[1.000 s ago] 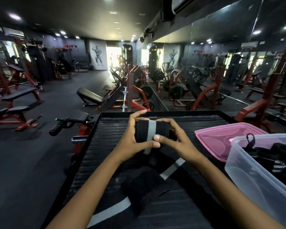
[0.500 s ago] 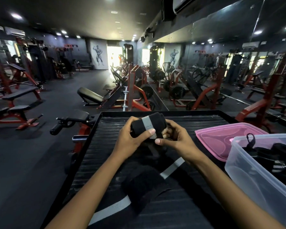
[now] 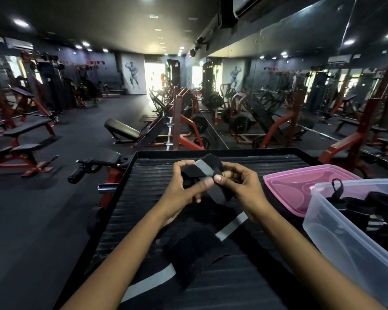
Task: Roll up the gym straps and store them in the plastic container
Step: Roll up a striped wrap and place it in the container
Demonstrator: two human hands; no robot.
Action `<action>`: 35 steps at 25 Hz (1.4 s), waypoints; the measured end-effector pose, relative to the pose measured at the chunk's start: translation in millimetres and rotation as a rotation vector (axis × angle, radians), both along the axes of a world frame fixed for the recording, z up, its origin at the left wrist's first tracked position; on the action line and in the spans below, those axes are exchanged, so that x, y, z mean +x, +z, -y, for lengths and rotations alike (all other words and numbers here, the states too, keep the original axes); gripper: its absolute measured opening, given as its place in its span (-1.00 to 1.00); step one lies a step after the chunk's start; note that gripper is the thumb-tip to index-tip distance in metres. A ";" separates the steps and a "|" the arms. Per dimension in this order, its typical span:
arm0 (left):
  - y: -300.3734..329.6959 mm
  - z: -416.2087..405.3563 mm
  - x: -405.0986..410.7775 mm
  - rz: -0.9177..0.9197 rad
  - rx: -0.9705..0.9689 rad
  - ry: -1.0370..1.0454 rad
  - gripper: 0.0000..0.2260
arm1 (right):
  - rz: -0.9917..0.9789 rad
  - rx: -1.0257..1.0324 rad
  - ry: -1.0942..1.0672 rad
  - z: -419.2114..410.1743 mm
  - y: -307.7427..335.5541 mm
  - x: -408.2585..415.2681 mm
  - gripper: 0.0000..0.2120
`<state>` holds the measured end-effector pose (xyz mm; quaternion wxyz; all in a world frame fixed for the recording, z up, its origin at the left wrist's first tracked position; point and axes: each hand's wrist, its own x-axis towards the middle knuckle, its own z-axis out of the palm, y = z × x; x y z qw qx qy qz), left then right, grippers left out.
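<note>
Up over the black ribbed worktop (image 3: 143, 198), in the one head view, both hands hold a partly rolled gym strap (image 3: 202, 170), black with a grey stripe. The left hand (image 3: 182, 186) has its fingers curled round the left end of the roll, thumb laid across the front. The right hand (image 3: 240, 186) pinches the strap from the right, thumb tip pressed on the black band just beside the left thumb. From the roll, the loose tail of the strap (image 3: 188, 249) runs down onto the worktop between the forearms, where it lies flat with the grey stripe showing in two places. At the right edge stands the clear plastic container (image 3: 336, 238), open at the top, with other dark straps (image 3: 372, 209) inside it, their shapes hard to make out. Just behind the container, touching or nearly touching it, a pink lid (image 3: 289, 189) lies flat on the worktop. Beyond are red and black gym machines (image 3: 184, 124) and a mirrored wall.
</note>
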<state>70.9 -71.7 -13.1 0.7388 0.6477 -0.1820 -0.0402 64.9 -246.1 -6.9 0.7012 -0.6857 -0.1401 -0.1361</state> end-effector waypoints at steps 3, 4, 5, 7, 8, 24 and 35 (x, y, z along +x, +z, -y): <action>-0.3 -6.1 1.6 0.021 0.027 -0.049 -0.61 | -0.026 0.035 -0.052 -3.2 -4.2 0.6 -0.70; 0.3 -7.0 1.7 -0.005 0.000 -0.048 -0.67 | -0.030 0.025 -0.058 -4.6 -4.8 0.4 -0.70; 0.1 -7.5 2.1 -0.033 -0.008 -0.039 -0.71 | -0.032 -0.001 -0.059 -5.4 -4.6 -0.3 -0.69; -2.4 -6.3 2.3 -0.053 0.038 -0.026 -0.72 | -0.041 -0.067 -0.081 -4.8 -6.1 -0.4 -0.64; -3.1 -4.7 1.3 -0.054 0.058 -0.023 -0.71 | -0.052 -0.104 -0.117 -3.6 -8.0 1.0 -0.62; -10.6 -9.5 9.9 -0.020 0.524 0.137 -0.63 | 0.167 -0.843 -0.428 9.3 26.6 76.1 -0.64; -26.7 -16.6 22.4 0.244 0.778 0.088 -0.84 | 0.068 -1.050 -0.279 5.5 -7.2 103.1 -0.56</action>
